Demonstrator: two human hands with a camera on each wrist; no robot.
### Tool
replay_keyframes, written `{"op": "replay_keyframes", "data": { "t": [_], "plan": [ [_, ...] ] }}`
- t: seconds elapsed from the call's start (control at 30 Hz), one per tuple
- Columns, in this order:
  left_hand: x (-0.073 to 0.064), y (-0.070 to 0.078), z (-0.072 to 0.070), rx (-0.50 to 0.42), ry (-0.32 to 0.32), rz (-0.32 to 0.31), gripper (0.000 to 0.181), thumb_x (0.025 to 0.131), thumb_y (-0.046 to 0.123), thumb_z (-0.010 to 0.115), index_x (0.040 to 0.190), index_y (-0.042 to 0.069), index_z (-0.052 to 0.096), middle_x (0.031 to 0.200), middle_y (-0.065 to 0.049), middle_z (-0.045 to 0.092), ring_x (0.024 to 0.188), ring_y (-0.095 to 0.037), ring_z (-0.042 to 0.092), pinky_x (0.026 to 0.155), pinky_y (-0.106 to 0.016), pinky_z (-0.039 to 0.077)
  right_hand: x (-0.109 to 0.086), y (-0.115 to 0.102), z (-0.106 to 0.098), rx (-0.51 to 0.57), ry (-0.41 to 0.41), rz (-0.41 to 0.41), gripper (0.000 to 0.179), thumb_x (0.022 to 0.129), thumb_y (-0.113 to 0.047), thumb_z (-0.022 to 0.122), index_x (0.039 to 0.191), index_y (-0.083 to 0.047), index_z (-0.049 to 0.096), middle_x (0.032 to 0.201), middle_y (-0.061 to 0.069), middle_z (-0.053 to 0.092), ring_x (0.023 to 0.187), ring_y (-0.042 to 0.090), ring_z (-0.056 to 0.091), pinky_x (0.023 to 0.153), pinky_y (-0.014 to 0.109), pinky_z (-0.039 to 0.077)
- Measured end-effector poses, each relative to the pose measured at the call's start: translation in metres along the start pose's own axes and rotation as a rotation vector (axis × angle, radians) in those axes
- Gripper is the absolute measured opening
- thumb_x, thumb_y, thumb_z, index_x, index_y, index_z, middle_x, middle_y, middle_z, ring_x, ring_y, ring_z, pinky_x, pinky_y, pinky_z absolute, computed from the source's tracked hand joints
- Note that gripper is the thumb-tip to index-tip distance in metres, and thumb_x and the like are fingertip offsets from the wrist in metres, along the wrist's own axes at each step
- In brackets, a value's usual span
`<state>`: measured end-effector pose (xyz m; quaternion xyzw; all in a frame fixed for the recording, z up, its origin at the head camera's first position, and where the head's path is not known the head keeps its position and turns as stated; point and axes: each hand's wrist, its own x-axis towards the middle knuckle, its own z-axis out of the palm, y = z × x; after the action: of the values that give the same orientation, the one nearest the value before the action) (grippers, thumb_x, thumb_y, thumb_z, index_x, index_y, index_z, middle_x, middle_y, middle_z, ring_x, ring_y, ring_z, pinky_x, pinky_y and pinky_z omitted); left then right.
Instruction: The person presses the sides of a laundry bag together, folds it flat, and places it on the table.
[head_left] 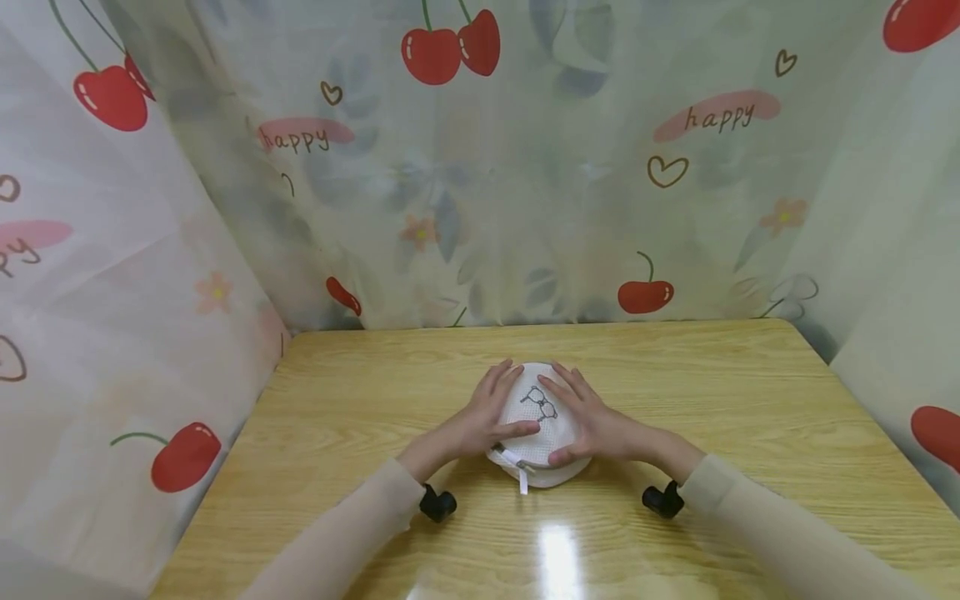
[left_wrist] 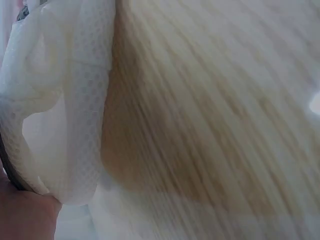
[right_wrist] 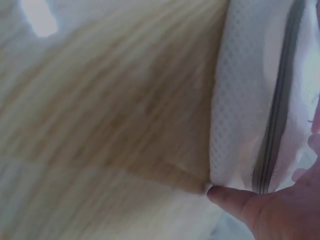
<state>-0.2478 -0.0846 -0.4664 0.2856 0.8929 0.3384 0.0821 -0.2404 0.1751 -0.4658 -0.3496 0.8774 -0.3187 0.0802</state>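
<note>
A rounded white mesh laundry bag with a small dark line drawing on top sits on the table in the head view. My left hand rests on its left side, thumb reaching across the top. On the right side lies my right hand, its fingers spread over the mesh and its thumb near the front. A white pull tab hangs from the front seam. In the right wrist view a dark zipper runs along the bag, and a fingertip touches its lower edge. The left wrist view shows the bag's mesh wall close up.
The wooden table extends around the bag, with a bright light reflection in front. A printed curtain with cherries and hearts stands behind it and along both sides. Small black wrist cameras hang under the cuffs, low over the table.
</note>
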Motion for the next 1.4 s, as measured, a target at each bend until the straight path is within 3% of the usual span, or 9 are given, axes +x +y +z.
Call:
{"op": "replay_keyframes", "data": {
  "t": [0.23,0.43,0.7,0.9,1.07,1.4],
  "plan": [
    [-0.002,-0.001,0.008,0.050,-0.033,-0.005,0.095,0.100,0.054,0.065,0.168,0.013,0.014,0.174,-0.015,0.001,0.158,-0.044,-0.001,0.123,-0.062,0.019,-0.003,0.002,0.003,0.001,-0.008,0.000,0.118,0.081,-0.046,0.089,0.167,-0.007,0.017,0.172,0.022,-0.004,0.153,0.059,-0.001,0.111,0.077,0.027],
    [-0.004,-0.005,0.014,0.123,-0.077,-0.006,0.099,0.100,0.060,0.060,0.169,0.014,0.005,0.174,-0.015,-0.005,0.158,-0.045,-0.003,0.123,-0.062,0.019,-0.004,0.004,0.006,-0.004,-0.026,0.038,0.120,0.084,-0.052,0.085,0.167,-0.007,0.011,0.173,0.020,-0.007,0.154,0.056,-0.006,0.114,0.075,0.024],
    [-0.006,-0.007,0.015,0.217,-0.139,0.019,0.103,0.101,0.059,0.060,0.168,0.009,0.000,0.173,-0.018,-0.008,0.158,-0.045,-0.005,0.126,-0.057,0.013,-0.002,0.007,0.010,-0.061,-0.086,0.072,0.119,0.089,-0.057,0.077,0.167,-0.004,0.005,0.172,0.025,-0.007,0.155,0.053,-0.007,0.118,0.072,0.016],
    [-0.008,-0.009,0.014,0.238,-0.197,0.007,0.108,0.099,0.064,0.059,0.168,0.011,-0.005,0.173,-0.017,-0.013,0.158,-0.041,-0.010,0.127,-0.054,0.011,-0.001,0.014,0.010,-0.109,-0.127,0.070,0.116,0.091,-0.059,0.073,0.167,-0.004,0.006,0.172,0.025,-0.006,0.156,0.049,-0.006,0.120,0.071,0.013],
    [-0.007,-0.009,0.014,0.265,-0.249,-0.001,0.109,0.099,0.066,0.055,0.167,0.010,-0.008,0.172,-0.017,-0.016,0.158,-0.040,-0.012,0.127,-0.052,0.009,0.000,0.019,0.010,-0.093,-0.170,0.060,0.111,0.096,-0.056,0.069,0.167,-0.004,0.002,0.171,0.024,-0.010,0.156,0.048,-0.011,0.120,0.071,0.012],
    [-0.005,-0.009,0.016,0.357,-0.291,0.011,0.113,0.098,0.069,0.055,0.166,0.005,-0.010,0.171,-0.020,-0.019,0.158,-0.039,-0.013,0.128,-0.050,0.005,0.002,0.019,0.011,-0.094,-0.196,0.060,0.113,0.095,-0.058,0.069,0.166,-0.003,0.001,0.171,0.026,-0.012,0.155,0.049,-0.013,0.120,0.072,0.010]
  ]
}}
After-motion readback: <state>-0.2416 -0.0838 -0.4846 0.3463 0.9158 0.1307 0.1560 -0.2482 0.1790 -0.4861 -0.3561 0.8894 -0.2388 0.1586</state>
